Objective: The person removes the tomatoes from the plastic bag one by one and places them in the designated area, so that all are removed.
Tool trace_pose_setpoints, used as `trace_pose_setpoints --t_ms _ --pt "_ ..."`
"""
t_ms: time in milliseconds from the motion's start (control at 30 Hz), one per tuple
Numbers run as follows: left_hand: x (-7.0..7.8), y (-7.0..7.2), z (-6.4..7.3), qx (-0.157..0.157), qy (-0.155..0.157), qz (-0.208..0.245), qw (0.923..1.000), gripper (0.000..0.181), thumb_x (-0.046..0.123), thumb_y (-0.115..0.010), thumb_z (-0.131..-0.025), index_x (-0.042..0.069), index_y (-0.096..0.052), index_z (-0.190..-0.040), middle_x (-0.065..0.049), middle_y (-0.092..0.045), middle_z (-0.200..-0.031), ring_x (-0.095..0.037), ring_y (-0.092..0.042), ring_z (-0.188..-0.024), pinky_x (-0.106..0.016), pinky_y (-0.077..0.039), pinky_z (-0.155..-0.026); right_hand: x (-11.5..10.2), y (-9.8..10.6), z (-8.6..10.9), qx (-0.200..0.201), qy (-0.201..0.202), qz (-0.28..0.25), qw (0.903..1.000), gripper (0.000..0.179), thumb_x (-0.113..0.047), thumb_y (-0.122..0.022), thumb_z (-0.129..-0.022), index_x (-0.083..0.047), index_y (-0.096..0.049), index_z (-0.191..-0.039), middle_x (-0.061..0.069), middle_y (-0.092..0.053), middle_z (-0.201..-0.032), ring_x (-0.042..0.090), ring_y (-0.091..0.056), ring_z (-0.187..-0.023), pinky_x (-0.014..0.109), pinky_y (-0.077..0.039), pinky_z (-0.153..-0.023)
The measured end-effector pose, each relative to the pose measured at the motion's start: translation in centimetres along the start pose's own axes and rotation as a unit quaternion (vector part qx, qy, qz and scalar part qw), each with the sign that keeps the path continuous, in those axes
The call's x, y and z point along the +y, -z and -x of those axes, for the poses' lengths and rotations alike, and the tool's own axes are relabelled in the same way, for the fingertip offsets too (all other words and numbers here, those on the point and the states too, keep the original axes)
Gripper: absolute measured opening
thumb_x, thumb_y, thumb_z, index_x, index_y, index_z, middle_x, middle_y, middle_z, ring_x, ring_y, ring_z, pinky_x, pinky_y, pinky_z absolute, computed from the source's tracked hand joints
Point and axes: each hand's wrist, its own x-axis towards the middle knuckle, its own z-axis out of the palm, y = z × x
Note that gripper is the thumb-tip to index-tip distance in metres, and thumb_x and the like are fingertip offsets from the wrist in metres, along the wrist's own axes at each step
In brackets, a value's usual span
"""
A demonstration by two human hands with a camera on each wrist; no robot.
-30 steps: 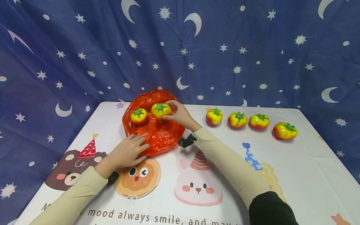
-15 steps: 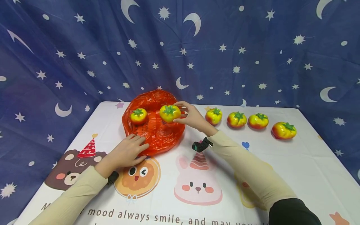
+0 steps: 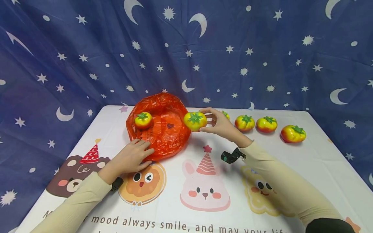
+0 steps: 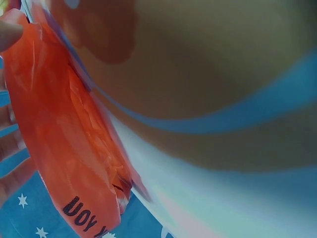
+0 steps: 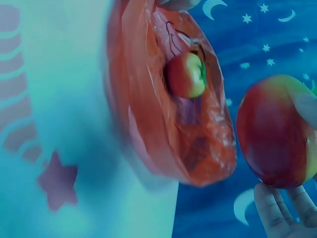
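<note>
A yellow-and-red toy tomato [image 3: 195,121] with a green leafy top is held by my right hand [image 3: 221,126], between the thumb and fingers. It sits at the right rim of an open red plastic bag [image 3: 167,142], overlapping it in the head view. The right wrist view shows the held tomato's red underside [image 5: 272,134] beside the bag. My left hand [image 3: 132,155] holds the bag's near rim, fingers over the edge and thumb on the outer side; in the left wrist view the thumb [image 4: 10,34] lies against the plastic. Another toy tomato [image 3: 143,120] rests inside the bag.
Several more toy tomatoes stand in a row at the table's back right, among them one tomato [image 3: 244,123] in the middle and another [image 3: 293,134] at the end. A patterned white cloth [image 3: 314,168] covers the table; a starry blue curtain [image 3: 233,74] hangs behind.
My right hand has carried its tomato from over the bag rightward to the bag's right rim, and now hides most of the nearest tomato in the row. The left hand stays put.
</note>
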Motion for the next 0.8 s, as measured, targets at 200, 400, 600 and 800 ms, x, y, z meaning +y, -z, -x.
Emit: trace_pose_setpoints --t_ms 200,400,600,800 --pt "0.0 -0.1 0.0 -0.002 0.0 -0.001 1.0 0.037 0.041 -0.072 -0.076 0.015 -0.065 -0.101 -0.007 -0.059 -0.099 -0.025 -0.058 -0.09 -0.043 -0.047 -0.089 0.5 2.5 2.1 0.009 -0.018 0.011 0.9997 0.062 -0.005 -0.074 -0.078 -0.006 -0.044 -0.132 0.013 -0.045 -0.136 0.033 -0.048 -0.123 0.048 -0.043 -0.1" --pt "0.0 0.0 0.0 0.0 -0.001 0.0 1.0 0.037 0.041 -0.073 -0.076 0.015 -0.065 -0.1 -0.008 -0.06 -0.1 -0.026 -0.058 -0.09 -0.044 -0.047 -0.089 1.0 4.6 3.9 0.027 -0.034 0.049 0.9979 0.062 -0.009 -0.073 -0.08 -0.007 -0.043 -0.134 0.013 -0.044 -0.137 0.032 -0.05 -0.121 0.043 -0.045 -0.099" --pt "0.0 -0.1 0.0 0.002 -0.002 -0.004 1.0 0.036 0.04 -0.073 -0.076 0.015 -0.065 -0.1 -0.008 -0.06 -0.099 -0.026 -0.058 -0.09 -0.044 -0.047 -0.089 1.3 6.1 5.5 0.04 -0.056 0.058 0.9959 0.063 -0.01 -0.073 -0.081 -0.008 -0.041 -0.135 0.014 -0.043 -0.137 0.033 -0.048 -0.123 0.04 -0.044 -0.099" --pt "0.0 -0.1 0.0 0.0 0.0 -0.003 1.0 0.038 0.04 -0.073 -0.075 0.014 -0.065 -0.101 -0.009 -0.061 -0.101 -0.027 -0.059 -0.093 -0.045 -0.048 -0.09 1.8 7.3 7.0 0.05 -0.057 0.064 0.9951 0.062 -0.014 -0.072 -0.081 -0.007 -0.042 -0.135 0.014 -0.043 -0.136 0.029 -0.05 -0.119 0.017 -0.048 -0.09"
